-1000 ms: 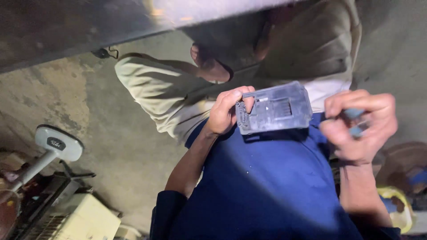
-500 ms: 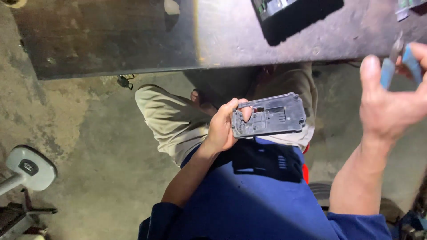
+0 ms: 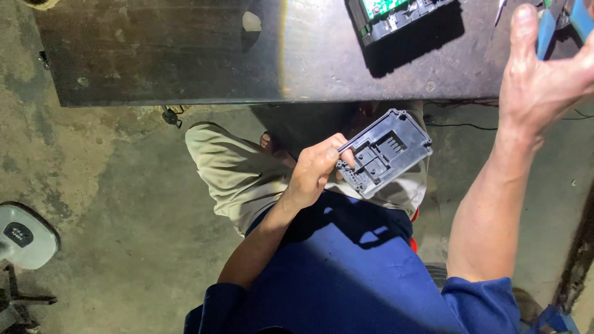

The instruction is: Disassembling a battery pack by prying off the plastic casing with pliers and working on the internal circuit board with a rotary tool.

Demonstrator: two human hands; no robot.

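Left hand: raised over the lap, below the near edge of the worktop. Its fingers are clamped on the left end of a grey plastic cover, thumb on the ribbed inner face, the other fingers curled behind. The cover is rectangular, tilted with its far end higher and to the right of the fingers, inner side with moulded ribs and slots turned up toward the camera. It touches nothing but the hand and hangs above the beige trousers.

Right hand: lifted at the right end of the worktop, well apart from the cover and up to the right of it. Its fingers are closed around the blue handles of a tool; the working end of the tool is cut off by the picture edge, so its kind cannot be told.

On the worktop, beyond the left hand's fingers: a black housing with a green circuit board inside, partly out of view at the top.

Below: blue shirt, concrete floor, a black cable on the floor to the right of the cover, and a grey rounded device at the far left.
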